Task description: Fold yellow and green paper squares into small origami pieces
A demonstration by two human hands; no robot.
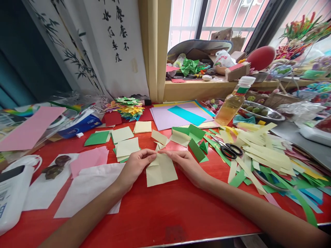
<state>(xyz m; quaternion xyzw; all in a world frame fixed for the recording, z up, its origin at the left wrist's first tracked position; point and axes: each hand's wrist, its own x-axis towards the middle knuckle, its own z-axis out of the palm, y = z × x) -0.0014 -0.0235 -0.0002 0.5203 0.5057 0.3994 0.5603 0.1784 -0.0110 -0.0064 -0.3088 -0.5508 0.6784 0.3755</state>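
A pale yellow paper square (161, 171) lies on the red table (155, 213) in front of me, its top edge partly folded. My left hand (136, 164) pinches the paper's upper left corner with closed fingers. My right hand (184, 162) pinches the upper right corner the same way. Both hands rest on the table with the paper between them.
More pale yellow squares (126, 146) and green pieces (97, 138) lie behind the hands. Scissors (229, 150) rest on a heap of paper strips (269, 155) at right. A bottle (231, 103), lilac sheets (176, 117), white sheets (88, 189) and a white jug (12, 193) stand around.
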